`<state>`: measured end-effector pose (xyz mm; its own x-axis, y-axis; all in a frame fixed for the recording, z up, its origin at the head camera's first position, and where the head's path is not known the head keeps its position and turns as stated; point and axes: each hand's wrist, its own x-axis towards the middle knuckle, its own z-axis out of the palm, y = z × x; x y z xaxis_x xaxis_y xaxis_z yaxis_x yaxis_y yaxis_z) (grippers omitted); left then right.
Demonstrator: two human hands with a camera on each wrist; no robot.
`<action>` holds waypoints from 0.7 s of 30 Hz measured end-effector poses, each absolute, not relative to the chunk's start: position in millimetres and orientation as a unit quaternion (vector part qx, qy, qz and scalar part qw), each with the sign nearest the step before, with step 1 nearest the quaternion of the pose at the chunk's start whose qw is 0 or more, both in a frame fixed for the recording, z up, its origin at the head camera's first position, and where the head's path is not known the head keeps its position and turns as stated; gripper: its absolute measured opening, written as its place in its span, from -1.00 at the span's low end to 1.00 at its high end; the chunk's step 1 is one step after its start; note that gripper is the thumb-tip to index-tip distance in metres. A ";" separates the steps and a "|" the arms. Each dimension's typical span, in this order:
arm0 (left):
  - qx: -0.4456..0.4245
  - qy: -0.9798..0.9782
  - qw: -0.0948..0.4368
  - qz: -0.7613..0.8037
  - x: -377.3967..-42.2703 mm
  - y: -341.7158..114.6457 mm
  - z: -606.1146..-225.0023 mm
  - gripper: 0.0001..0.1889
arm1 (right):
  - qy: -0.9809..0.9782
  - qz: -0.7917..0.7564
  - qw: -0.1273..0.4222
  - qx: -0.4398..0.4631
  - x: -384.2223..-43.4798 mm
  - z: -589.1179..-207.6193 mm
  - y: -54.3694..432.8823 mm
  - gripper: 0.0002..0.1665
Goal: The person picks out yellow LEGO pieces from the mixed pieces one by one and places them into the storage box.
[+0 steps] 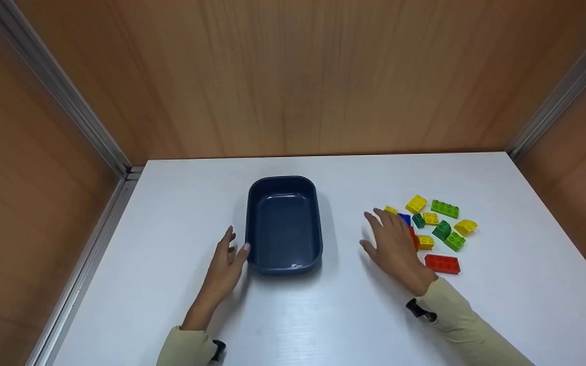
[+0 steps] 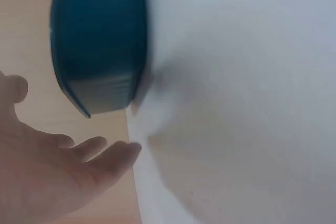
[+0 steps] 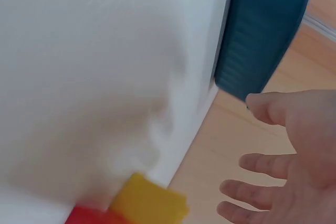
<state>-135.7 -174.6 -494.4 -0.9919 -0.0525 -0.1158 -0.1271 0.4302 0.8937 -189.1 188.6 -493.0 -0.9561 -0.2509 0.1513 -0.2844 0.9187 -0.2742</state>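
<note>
A dark blue rectangular dish (image 1: 284,272) stands upright on the white table, left of its middle. My left hand (image 1: 224,272) is at the dish's near left side, thumb tip right at the rim, fingers fairly straight. In the left wrist view that hand (image 2: 68,171) shows nothing in its grasp beside the dish (image 2: 100,40). My right hand (image 1: 393,249) hovers with spread fingers at the left edge of a group of toy building bricks, partly covering a red brick and a blue brick (image 1: 405,218). The right wrist view shows this hand (image 3: 283,166) holding nothing, with a yellow brick (image 3: 149,203) nearby.
Several yellow and green bricks lie loosely at the right, including a long green brick (image 1: 445,208). A red brick (image 1: 442,264) lies nearest the front. Wooden panels (image 1: 293,76) enclose the white table (image 1: 186,203) at the back and sides.
</note>
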 end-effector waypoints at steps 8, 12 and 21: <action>-0.090 0.816 0.010 0.570 -127.5 -158.1 -490.2 -0.29 | -0.974 0.154 0.095 0.139 -186.6 -492.8 219.5 -0.26; -0.104 0.801 -0.001 0.589 -128.0 -153.9 -490.1 -0.34 | -0.974 0.144 0.106 0.138 -185.2 -494.4 228.9 -0.33; -0.129 0.785 -0.019 0.606 -130.1 -149.6 -493.3 -0.46 | -0.979 0.118 0.095 0.140 -186.4 -495.9 239.1 -0.36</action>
<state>-130.1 -149.6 -493.3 -0.9660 -0.2253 -0.1270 -0.1800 0.2331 0.9556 -186.4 239.1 -495.9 -0.9428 -0.2518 0.2183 -0.2963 0.9331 -0.2036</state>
